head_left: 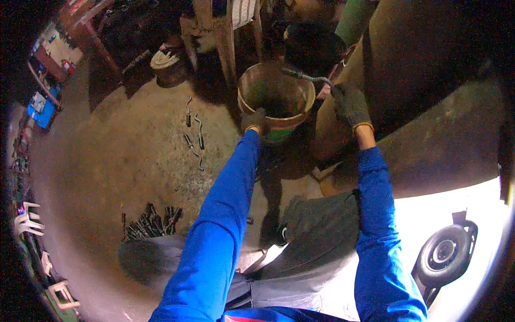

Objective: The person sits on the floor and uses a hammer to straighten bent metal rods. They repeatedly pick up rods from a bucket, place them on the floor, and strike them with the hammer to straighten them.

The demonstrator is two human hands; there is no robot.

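My left hand (pixel 255 119), in a dark glove, grips the near-left rim of a worn bucket (pixel 290 123) with a green band. In my right hand (pixel 352 105), gloved alike, is a bent metal rod (pixel 317 79) with a dark, thicker end. That end reaches left over the bucket's far-right rim. Shadow hides what lies at the bucket's bottom. Left of the bucket, several similar bent rods (pixel 200 129) with black ends lie on the floor. A heap of dark-ended rods (pixel 154 221) is nearer, beside my leg.
Behind the bucket stands a dark round container (pixel 313 49). A wooden chair or frame (pixel 224 45) rises at its far left. Large curved metal surfaces (pixel 418 142) flank my right arm. A small pot (pixel 169 70) stands far left, and a wheel (pixel 443 252) shows at right.
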